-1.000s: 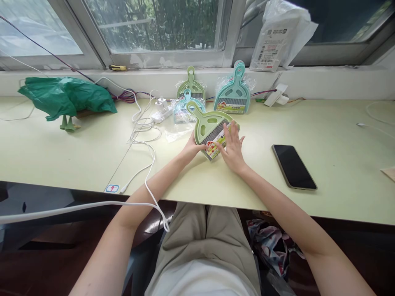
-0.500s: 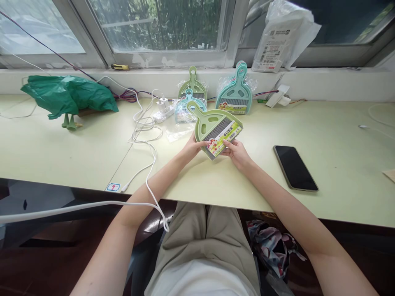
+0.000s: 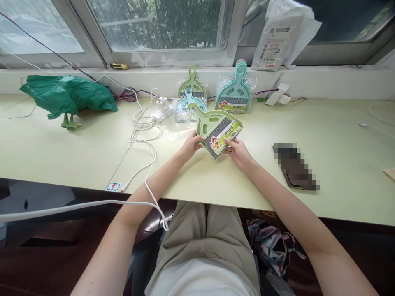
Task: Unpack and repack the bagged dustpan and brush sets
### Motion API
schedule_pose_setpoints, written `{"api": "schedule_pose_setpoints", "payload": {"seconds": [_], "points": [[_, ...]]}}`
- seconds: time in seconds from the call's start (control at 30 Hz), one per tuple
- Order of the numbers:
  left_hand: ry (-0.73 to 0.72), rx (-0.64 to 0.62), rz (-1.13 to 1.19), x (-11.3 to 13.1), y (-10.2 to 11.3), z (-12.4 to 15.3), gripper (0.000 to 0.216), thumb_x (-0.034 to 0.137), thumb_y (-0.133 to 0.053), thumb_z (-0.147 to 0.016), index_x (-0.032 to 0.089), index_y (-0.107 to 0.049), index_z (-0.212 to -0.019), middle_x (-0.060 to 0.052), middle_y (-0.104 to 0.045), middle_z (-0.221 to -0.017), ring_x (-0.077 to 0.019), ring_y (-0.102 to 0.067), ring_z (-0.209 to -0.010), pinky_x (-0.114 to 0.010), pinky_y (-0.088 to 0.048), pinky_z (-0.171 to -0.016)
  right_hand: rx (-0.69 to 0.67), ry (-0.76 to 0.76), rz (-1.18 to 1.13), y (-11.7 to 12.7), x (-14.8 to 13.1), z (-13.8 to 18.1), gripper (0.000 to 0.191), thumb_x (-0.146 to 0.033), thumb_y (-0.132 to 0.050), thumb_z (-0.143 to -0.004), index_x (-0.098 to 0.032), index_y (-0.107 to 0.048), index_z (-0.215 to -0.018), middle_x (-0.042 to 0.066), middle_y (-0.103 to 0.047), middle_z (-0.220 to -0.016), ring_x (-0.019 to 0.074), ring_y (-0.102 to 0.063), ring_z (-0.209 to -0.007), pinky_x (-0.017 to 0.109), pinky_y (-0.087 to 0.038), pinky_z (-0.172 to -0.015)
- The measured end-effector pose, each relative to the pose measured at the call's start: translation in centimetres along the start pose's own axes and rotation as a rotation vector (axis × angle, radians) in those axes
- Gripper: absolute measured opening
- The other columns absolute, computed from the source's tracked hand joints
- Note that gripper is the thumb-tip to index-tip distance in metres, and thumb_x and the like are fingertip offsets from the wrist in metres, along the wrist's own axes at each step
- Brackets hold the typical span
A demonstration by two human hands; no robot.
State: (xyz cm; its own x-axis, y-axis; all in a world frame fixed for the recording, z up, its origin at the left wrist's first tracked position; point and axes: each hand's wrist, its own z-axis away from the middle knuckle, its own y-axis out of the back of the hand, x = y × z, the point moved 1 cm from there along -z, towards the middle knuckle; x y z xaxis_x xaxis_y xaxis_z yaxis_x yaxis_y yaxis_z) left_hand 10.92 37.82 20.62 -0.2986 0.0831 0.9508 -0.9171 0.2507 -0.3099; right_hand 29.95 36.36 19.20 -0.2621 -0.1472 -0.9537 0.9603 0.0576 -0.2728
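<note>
The green dustpan-and-brush set (image 3: 216,125) is held just above the pale table (image 3: 61,152), tilted with its handle pointing up and away to the left and its printed label card (image 3: 224,137) facing the camera. The left hand (image 3: 191,144) clamps the set's left edge, thumb on top and fingers curled beneath; the right hand (image 3: 237,150) pinches the lower right corner at the label, fingers closed together on it. This looks like a step of inspecting or handling the set at its label end, and any further move calls for a firm hold by the left hand while the right works at the card. Behind it, two more sets in clear plastic wrappers lean against the sill: a green and blue pair (image 3: 189,96) and a teal stack (image 3: 235,92). A loose clear wrapper (image 3: 177,132) lies flat near the left hand; whether anything is in it cannot be told. Farther off lie white cables (image 3: 145,135), a power strip (image 3: 163,111), a crumpled green bag (image 3: 68,94) whose contents are hidden, and a white packet (image 3: 277,37) on the sill.
</note>
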Motion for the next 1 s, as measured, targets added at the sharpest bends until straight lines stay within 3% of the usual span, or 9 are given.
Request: {"api": "schedule_pose_setpoints", "payload": {"seconds": [0.37,0.57,0.7,0.83,0.93,1.0], "points": [[-0.061,-0.090,-0.044,0.08,0.04,0.22,0.055,0.026,-0.075,-0.060,0.021,-0.057,-0.112,-0.005,-0.064,-0.117,-0.0252,-0.059,-0.111,-0.036,-0.051,-0.087,0.030,0.004,-0.046,0.35,0.36,-0.60,0.013,-0.025,-0.067,-0.080,-0.020,-0.063,-0.091,0.003,-0.075,-0.092,0.0164,-0.072,-0.076,0.034,-0.061,-0.076],[-0.070,-0.088,-0.048,0.25,-0.14,0.28,0.060,0.026,-0.077,-0.058,0.021,-0.056,-0.114,-0.006,-0.064,-0.118,-0.0273,-0.058,-0.114,-0.037,-0.050,-0.089,0.006,0.025,-0.037,0.59,0.56,-0.82,0.016,-0.028,-0.069,-0.079,-0.020,-0.065,-0.092,0.003,-0.075,-0.094,0.0179,-0.072,-0.080,0.038,-0.060,-0.080],[-0.068,-0.074,-0.025,0.18,-0.19,0.17,0.058,0.024,-0.075,-0.058,0.021,-0.056,-0.113,-0.005,-0.064,-0.115,-0.0260,-0.059,-0.110,-0.037,-0.051,-0.088,-0.002,0.036,-0.065,0.60,0.60,-0.84,0.016,-0.028,-0.071,-0.077,-0.020,-0.067,-0.090,0.003,-0.075,-0.093,0.0172,-0.072,-0.078,0.034,-0.060,-0.075],[-0.054,-0.052,-0.029,0.03,-0.11,-0.05,0.055,0.025,-0.070,-0.061,0.021,-0.055,-0.114,-0.003,-0.065,-0.111,-0.0224,-0.062,-0.103,-0.036,-0.051,-0.086,0.000,0.052,-0.077,0.66,0.59,-0.87,0.022,-0.029,-0.076,-0.071,-0.019,-0.068,-0.089,0.003,-0.075,-0.092,0.0170,-0.071,-0.076,0.031,-0.060,-0.070],[-0.025,-0.047,-0.054,0.10,-0.02,-0.29,0.045,0.041,-0.056,-0.076,0.020,-0.057,-0.115,-0.004,-0.067,-0.109,-0.0217,-0.063,-0.102,-0.035,-0.052,-0.085,0.002,0.069,-0.084,0.75,0.57,-0.89,0.029,-0.033,-0.080,-0.066,-0.019,-0.068,-0.088,0.004,-0.075,-0.092,0.0178,-0.071,-0.076,0.031,-0.060,-0.069],[-0.023,-0.029,-0.125,0.21,0.13,-0.44,0.050,0.054,-0.039,-0.085,0.020,-0.059,-0.115,-0.006,-0.067,-0.110,-0.0222,-0.062,-0.104,-0.035,-0.052,-0.085,0.006,0.075,-0.089,0.80,0.54,-0.88,0.031,-0.034,-0.082,-0.064,-0.019,-0.068,-0.087,0.004,-0.075,-0.091,0.0181,-0.071,-0.076,0.031,-0.060,-0.069]]}}
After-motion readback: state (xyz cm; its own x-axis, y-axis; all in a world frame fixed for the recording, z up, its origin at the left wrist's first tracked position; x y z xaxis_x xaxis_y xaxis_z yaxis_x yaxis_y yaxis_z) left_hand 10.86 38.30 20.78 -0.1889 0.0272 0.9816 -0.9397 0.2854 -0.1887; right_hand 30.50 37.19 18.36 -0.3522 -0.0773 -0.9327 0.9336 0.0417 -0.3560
